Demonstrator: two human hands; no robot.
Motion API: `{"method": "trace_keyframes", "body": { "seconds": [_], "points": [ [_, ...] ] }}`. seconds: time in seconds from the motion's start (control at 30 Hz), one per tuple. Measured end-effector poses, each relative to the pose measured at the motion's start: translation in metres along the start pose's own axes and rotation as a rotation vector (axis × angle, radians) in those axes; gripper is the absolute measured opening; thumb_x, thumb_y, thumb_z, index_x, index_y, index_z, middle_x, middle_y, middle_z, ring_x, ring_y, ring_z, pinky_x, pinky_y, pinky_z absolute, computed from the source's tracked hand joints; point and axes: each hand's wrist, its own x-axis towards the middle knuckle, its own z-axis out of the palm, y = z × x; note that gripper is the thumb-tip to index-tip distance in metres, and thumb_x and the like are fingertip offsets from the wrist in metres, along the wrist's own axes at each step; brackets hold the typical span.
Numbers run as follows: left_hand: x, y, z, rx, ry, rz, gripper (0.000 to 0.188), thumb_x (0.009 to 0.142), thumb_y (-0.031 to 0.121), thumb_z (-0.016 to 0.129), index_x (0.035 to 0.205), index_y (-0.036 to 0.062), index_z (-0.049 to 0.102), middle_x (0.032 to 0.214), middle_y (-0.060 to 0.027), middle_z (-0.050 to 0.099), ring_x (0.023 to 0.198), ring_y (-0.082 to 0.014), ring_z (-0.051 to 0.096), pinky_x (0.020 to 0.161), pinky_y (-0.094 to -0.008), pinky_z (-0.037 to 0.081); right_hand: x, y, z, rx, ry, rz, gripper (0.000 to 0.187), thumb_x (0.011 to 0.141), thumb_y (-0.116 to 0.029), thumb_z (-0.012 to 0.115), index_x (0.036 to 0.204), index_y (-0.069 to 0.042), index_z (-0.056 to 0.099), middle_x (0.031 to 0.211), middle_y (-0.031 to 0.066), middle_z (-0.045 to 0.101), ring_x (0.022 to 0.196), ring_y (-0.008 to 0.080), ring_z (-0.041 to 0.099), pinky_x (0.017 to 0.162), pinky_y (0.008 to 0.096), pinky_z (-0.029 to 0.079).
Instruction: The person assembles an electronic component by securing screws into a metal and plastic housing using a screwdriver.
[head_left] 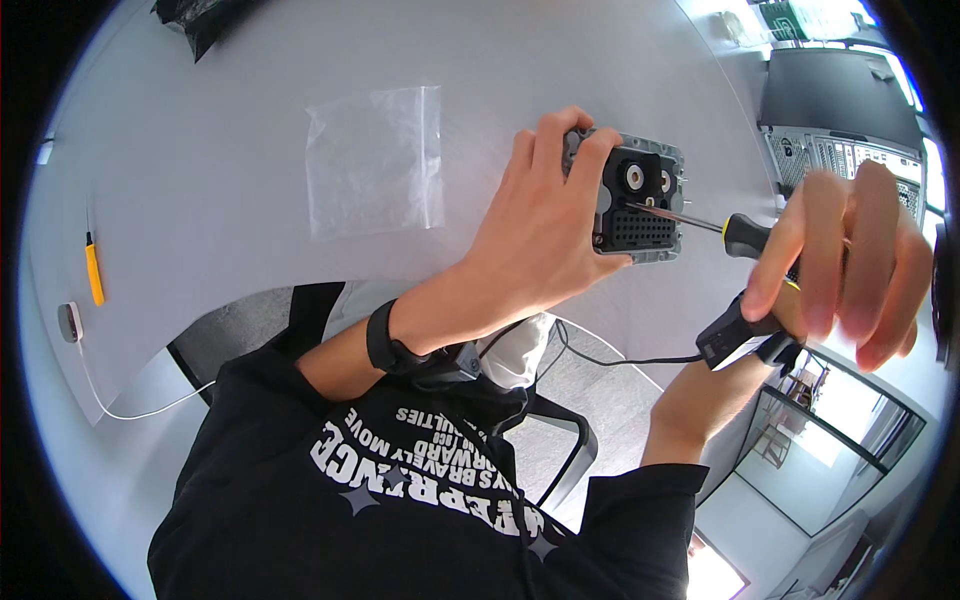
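from afar i have the grey-rimmed black module [643, 232] pinched in the left hand [545, 220], between thumb and fingers, right hand [845, 265] gripping a screwdriver [743, 236].

Casing [663, 152]: grey, metal-looking, dull. Insert [642, 229]: black matt plastic, roughened by small holes. Ring fitting [634, 177]: bright, smooth, metallic. Screwdriver shaft [690, 219]: smooth, shiny metal; screwdriver handle [745, 237] black plastic, low sheen. Flat bag [373, 162]: thin clear plastic, creased, glossy where light catches. Desk [230, 180]: smooth, pale grey, matt. Yellow tool handle [95, 275]: smooth, plastic-looking. Shirt [420, 550]: matt black cloth.
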Motion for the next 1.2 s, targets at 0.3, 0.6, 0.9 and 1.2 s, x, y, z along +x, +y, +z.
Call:
{"method": "trace_keyframes", "body": {
  "seconds": [0.3, 0.6, 0.9, 1.2],
  "points": [
    [0.002, 0.001, -0.002, -0.013, -0.006, -0.024, 0.091, 0.057, 0.014, 0.090, 0.132, 0.0107, 0.039, 0.131, -0.0172, 0.032, 0.119, -0.0411, 0.039, 0.098, -0.0466, 0.043, -0.002, 0.013, 0.031, -0.029, 0.418, -0.169, 0.014, 0.091, -0.012, 0.054, 0.079, -0.010, 0.061, 0.063, 0.0044, 0.063, 0.044, 0.0117, 0.058, 0.039, 0.0210, 0.044],
    [0.006, 0.000, 0.000, -0.017, -0.012, -0.008, 0.094, 0.055, 0.014, 0.090, 0.134, 0.0123, 0.040, 0.133, -0.0170, 0.033, 0.116, -0.0400, 0.041, 0.095, -0.0472, 0.045, -0.013, 0.014, 0.007, 0.187, -0.141, 0.012, 0.020, 0.081, 0.000, 0.061, 0.099, -0.006, 0.058, 0.060, 0.0052, 0.058, 0.043, 0.0135, 0.058, 0.039, 0.0214, 0.046],
    [0.007, 0.000, -0.001, -0.006, 0.006, 0.010, 0.092, 0.054, 0.012, 0.091, 0.133, 0.0101, 0.043, 0.132, -0.0165, 0.035, 0.113, -0.0391, 0.043, 0.095, -0.0466, 0.046, 0.003, 0.017, 0.072, -0.251, 1.001, -0.179, 0.019, 0.089, -0.029, 0.057, 0.083, -0.011, 0.061, 0.058, 0.0006, 0.056, 0.046, 0.0078, 0.052, 0.050, 0.0214, 0.046],
    [0.009, 0.003, -0.005, -0.012, -0.018, -0.008, 0.091, 0.055, 0.012, 0.090, 0.132, 0.0087, 0.044, 0.132, -0.0168, 0.035, 0.116, -0.0394, 0.042, 0.095, -0.0466, 0.045, 0.002, 0.010, 0.072, -0.284, 1.004, -0.180, 0.016, 0.090, -0.025, 0.052, 0.080, -0.012, 0.055, 0.057, -0.0006, 0.055, 0.044, 0.0081, 0.051, 0.049, 0.0209, 0.045]
  ]
}}
